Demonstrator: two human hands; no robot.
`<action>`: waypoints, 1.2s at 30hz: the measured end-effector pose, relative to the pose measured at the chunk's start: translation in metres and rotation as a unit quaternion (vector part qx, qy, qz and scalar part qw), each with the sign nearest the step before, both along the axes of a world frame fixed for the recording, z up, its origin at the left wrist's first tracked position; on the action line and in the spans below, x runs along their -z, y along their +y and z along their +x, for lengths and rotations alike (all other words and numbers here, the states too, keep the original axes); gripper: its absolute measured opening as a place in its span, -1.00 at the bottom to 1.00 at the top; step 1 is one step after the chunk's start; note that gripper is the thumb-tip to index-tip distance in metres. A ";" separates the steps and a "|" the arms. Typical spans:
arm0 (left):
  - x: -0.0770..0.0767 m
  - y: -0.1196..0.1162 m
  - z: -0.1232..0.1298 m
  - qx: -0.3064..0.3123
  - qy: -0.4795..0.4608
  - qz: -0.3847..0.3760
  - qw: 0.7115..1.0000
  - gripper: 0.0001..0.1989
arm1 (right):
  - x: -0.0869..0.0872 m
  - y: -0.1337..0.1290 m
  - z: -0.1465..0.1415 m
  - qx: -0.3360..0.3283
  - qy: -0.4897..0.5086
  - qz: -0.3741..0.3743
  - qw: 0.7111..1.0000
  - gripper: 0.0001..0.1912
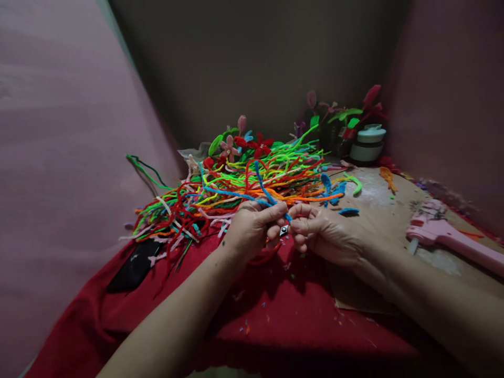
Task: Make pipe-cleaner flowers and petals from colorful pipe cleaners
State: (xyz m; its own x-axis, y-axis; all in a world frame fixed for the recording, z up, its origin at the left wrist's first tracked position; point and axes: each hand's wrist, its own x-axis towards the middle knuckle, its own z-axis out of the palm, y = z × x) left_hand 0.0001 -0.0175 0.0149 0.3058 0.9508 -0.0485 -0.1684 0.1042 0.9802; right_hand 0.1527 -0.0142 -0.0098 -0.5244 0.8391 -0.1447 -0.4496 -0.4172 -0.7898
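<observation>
Pinkish walls flank a worktop draped in red cloth point(299, 323), which bears a large heap of multicoloured fuzzy pipe cleaners point(291, 178). In front of the heap, the left hand point(260, 226) grips crossed blue fuzzy stems point(263, 185) between thumb and fingers. The right hand point(315, 231), its fingertips pinched together, holds their lower end. A small riveted metal piece point(284, 230) shows at the left fingers. A pink glue gun point(444, 231) lies on the brown board point(374, 191) at right; a flat black slab point(132, 269) lies at left.
</observation>
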 end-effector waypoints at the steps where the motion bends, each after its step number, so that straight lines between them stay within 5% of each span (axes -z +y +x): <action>1: 0.000 0.000 0.000 -0.001 0.003 0.002 1.000 -0.72 | -0.001 0.000 0.000 0.006 -0.005 0.000 1.000 -0.71; 10: -0.005 -0.002 -0.003 -0.060 0.109 0.073 0.990 -0.68 | -0.003 -0.002 -0.002 0.047 -0.111 0.050 0.991 -0.82; 17: 0.001 0.003 -0.005 -0.037 0.033 0.042 0.998 -0.73 | -0.003 -0.003 -0.003 0.084 -0.197 0.119 0.970 -0.87; 24: 0.005 0.011 -0.012 -0.019 0.009 0.012 1.000 -0.74 | -0.005 -0.003 -0.002 0.097 -0.217 0.141 0.961 -0.88; 30: 0.004 0.010 -0.010 -0.045 0.048 0.062 0.996 -0.67 | -0.005 -0.004 -0.003 0.067 -0.187 0.144 0.969 -0.90; 36: 0.007 0.008 -0.004 -0.024 0.030 0.005 0.999 -0.70 | 0.001 0.000 -0.004 0.064 -0.155 0.126 0.978 -0.88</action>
